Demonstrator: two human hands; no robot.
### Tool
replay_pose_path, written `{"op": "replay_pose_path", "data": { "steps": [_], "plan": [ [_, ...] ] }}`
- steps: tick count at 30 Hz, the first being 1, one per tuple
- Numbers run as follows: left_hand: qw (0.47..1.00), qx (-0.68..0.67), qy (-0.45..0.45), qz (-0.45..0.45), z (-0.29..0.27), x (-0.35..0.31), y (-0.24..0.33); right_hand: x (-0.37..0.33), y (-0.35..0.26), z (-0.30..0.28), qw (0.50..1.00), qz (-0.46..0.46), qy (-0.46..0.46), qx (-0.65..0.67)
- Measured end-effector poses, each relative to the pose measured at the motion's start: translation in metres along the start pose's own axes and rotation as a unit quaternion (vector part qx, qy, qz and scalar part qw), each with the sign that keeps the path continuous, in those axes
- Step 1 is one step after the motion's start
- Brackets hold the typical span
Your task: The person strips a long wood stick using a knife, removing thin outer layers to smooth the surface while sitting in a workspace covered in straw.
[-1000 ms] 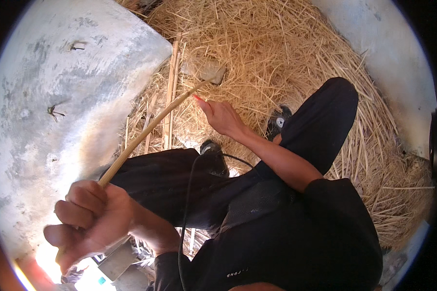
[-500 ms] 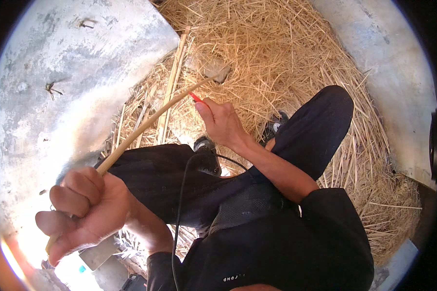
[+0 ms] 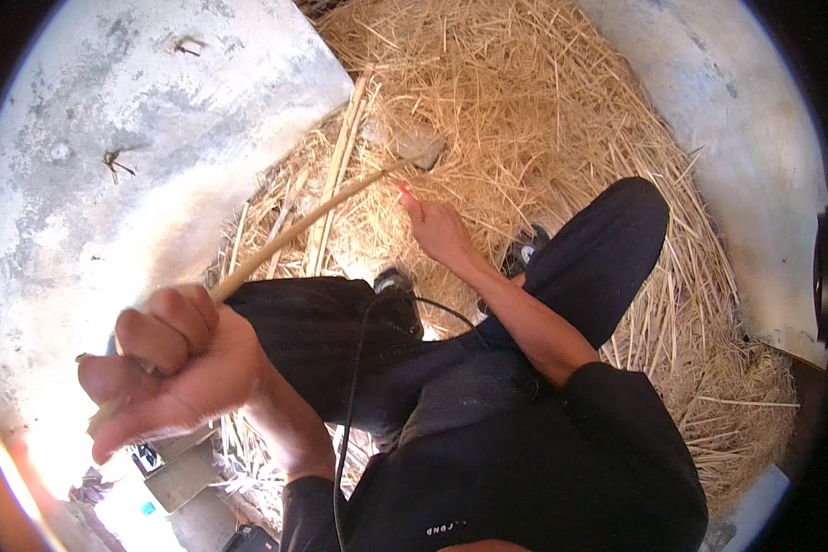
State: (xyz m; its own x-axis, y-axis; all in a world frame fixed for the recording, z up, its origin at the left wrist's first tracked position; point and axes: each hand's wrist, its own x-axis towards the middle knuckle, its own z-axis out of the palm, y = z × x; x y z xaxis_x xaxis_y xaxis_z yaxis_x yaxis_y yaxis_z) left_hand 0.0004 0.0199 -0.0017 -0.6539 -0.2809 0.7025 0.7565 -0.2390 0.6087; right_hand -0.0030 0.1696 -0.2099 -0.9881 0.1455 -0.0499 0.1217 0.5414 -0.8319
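My left hand (image 3: 179, 363) is closed around the thick end of a long, pale wooden stick (image 3: 308, 219), probably bamboo. The stick slants up and to the right, its thin end reaching over the shavings near a stone. My right hand (image 3: 442, 232) is closed on a slim red tool (image 3: 403, 189); only its red tip shows past the thumb. That tip is beside the stick, close to its thin end. Whether the tool has a blade, I cannot tell.
Straw-like shavings (image 3: 524, 101) cover the ground ahead and to the right. Long split strips (image 3: 340, 161) lie beneath the stick, near a flat stone (image 3: 421, 147). Pale walls (image 3: 175, 101) stand on both sides. A black cable (image 3: 354, 386) hangs over my lap.
My right hand and the red tool have moved a little right and down, toward the stick's thin end. My left hand has shifted slightly up and right, still holding the stick.
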Motion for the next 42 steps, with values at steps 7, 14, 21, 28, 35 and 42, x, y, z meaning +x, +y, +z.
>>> {"op": "replay_pose_path", "data": {
  "steps": [7, 14, 21, 28, 35, 42],
  "plan": [
    [1.0, -0.021, 0.019, -0.003, 0.0, 0.001, -0.001, 0.005, 0.014, 0.009, 0.976, -0.151, 0.028, 0.157],
    [0.999, -0.032, -0.044, 0.0, 0.008, -0.002, 0.002, 0.021, 0.031, 0.003, 0.997, 0.046, 0.029, -0.062],
    [0.999, -0.048, -0.004, -0.019, 0.008, -0.001, 0.0, 0.03, 0.029, 0.025, 0.997, -0.054, 0.046, 0.028],
    [0.997, -0.069, -0.014, -0.037, 0.014, -0.005, 0.005, 0.024, 0.03, 0.02, 0.987, -0.097, 0.056, 0.113],
    [0.996, -0.071, -0.01, -0.06, 0.015, -0.012, 0.014, 0.012, 0.028, 0.014, 0.998, 0.067, 0.018, -0.001],
    [0.99, -0.094, -0.048, -0.098, 0.016, -0.012, 0.022, 0.012, 0.037, 0.018, 0.998, -0.032, 0.008, 0.044]
  ]
}}
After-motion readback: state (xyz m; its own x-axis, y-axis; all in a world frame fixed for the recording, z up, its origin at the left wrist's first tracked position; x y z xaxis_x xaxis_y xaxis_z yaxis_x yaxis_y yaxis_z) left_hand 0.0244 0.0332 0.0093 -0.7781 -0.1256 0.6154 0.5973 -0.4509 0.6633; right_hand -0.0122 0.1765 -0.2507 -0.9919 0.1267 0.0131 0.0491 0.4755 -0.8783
